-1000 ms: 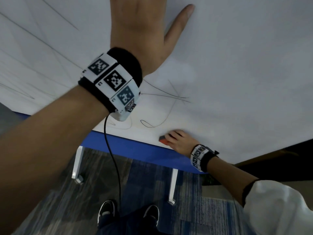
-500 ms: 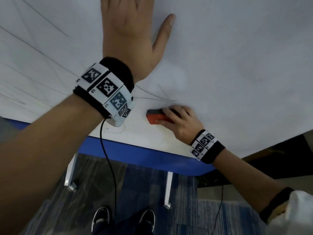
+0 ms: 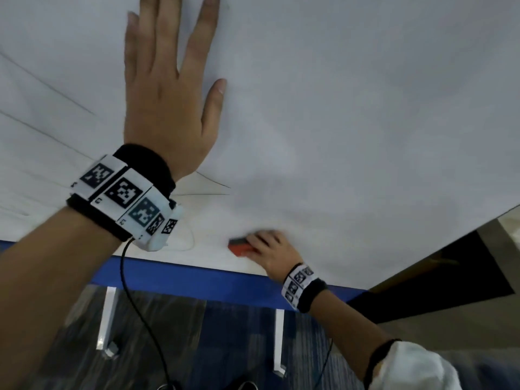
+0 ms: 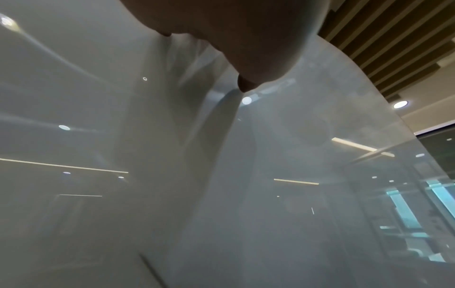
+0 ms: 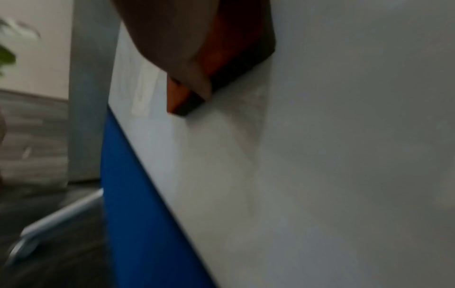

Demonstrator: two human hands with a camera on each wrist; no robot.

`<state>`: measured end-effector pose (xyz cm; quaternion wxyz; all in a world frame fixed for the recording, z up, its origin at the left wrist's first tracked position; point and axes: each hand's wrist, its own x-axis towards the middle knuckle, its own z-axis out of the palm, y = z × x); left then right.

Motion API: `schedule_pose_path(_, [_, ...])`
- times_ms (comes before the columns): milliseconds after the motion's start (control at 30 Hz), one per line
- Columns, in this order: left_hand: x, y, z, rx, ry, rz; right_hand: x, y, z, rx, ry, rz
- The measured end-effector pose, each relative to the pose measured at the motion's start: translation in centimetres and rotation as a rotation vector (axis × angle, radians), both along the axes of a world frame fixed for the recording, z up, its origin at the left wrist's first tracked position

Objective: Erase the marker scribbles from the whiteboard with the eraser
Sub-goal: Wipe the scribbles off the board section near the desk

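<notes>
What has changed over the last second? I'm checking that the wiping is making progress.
The right hand, gripping the eraser, swept up into the scribbles half a second ago and has come back down near the whiteboard bottom edge. The loop and crossing lines there are gone; only stubs beside the left wrist remain. The left hand stays flat on the board, and the long lines at far left are untouched.

Scribbled whiteboard (image 3: 351, 122), eraser (image 3: 239, 247) against it

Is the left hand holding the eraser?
No, the left hand lies flat on the whiteboard; the right hand grips the eraser.
</notes>
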<state>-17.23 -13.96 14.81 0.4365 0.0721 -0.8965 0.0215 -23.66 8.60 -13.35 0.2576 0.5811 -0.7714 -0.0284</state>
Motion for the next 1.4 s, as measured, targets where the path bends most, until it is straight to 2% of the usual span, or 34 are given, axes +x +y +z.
schedule_pose_path(33, [0.1,-0.1,0.0,-0.007,-0.01,0.004,0.3,0.7,-1.5,0.151,-0.011,0.009])
schedule_pose_path(100, [0.0,-0.2,0.0,-0.016,-0.017,0.005,-0.2,1.7,-2.1,0.321,0.0,0.054])
schedule_pose_path(167, [0.0,-0.2,0.0,-0.021,-0.02,-0.012,-1.0,1.9,-0.1,0.277,0.029,0.085])
schedule_pose_path(300, [-0.5,-0.2,-0.1,-0.002,0.012,-0.077,-1.5,1.5,8.5,-0.201,-0.001,0.081])
schedule_pose_path(433, [-0.5,0.0,-0.2,0.032,0.048,-0.11,-1.8,1.2,20.1,-0.778,0.174,-0.128])
schedule_pose_path(500, [-0.4,0.0,-0.3,0.037,0.056,-0.117,-1.8,-0.1,22.4,-0.978,0.13,-0.185])
schedule_pose_path(533, [-0.2,-0.1,-0.3,0.035,0.055,-0.113,-1.7,-1.3,22.0,-1.0,0.086,-0.164])
schedule_pose_path(567, [-0.1,-0.3,-0.2,0.035,0.048,-0.108,-1.4,-2.7,20.5,-0.94,0.069,-0.114])
schedule_pose_path(600, [0.0,-0.5,-0.1,0.034,0.036,-0.104,-1.0,-3.9,18.0,-0.798,0.08,-0.044])
schedule_pose_path(667, [0.4,-0.7,0.3,0.017,0.012,-0.108,-0.5,-5.3,11.2,-0.412,0.086,0.116])
schedule_pose_path(733, [0.9,-1.0,0.8,-0.026,0.002,-0.119,0.1,-5.4,5.3,-0.07,0.065,0.141])
schedule_pose_path(767, [1.1,-1.1,0.9,-0.056,-0.013,-0.115,0.7,-5.5,3.7,0.044,0.062,0.122])
schedule_pose_path(833, [1.4,-1.7,1.4,-0.108,-0.055,-0.114,1.3,-6.3,3.2,0.188,0.075,0.126])
schedule_pose_path(900, [1.6,-2.2,1.8,-0.157,-0.077,-0.134,1.0,-7.4,6.3,0.139,0.073,0.174])
schedule_pose_path(1000, [2.2,-3.8,2.8,-0.206,-0.067,-0.219,-0.3,-9.0,14.8,-0.185,0.109,0.194])
schedule_pose_path(1100, [3.0,-4.8,4.4,-0.136,-0.087,-0.371,-1.2,-9.0,23.6,-0.448,0.222,0.151])
schedule_pose_path(1166, [4.2,-5.5,5.7,-0.025,-0.149,-0.483,-1.3,-9.3,26.6,-0.577,0.248,0.081])
schedule_pose_path(1233, [5.4,-6.8,6.7,0.09,-0.162,-0.515,-0.5,-10.5,25.7,-0.711,0.2,0.015])
schedule_pose_path(1300, [7.0,-8.3,6.9,0.179,-0.114,-0.485,0.5,-11.8,20.8,-0.675,0.168,0.032])
schedule_pose_path(1400, [9.7,-10.7,5.2,0.271,-0.083,-0.439,1.8,-12.9,9.7,-0.154,0.145,0.156])
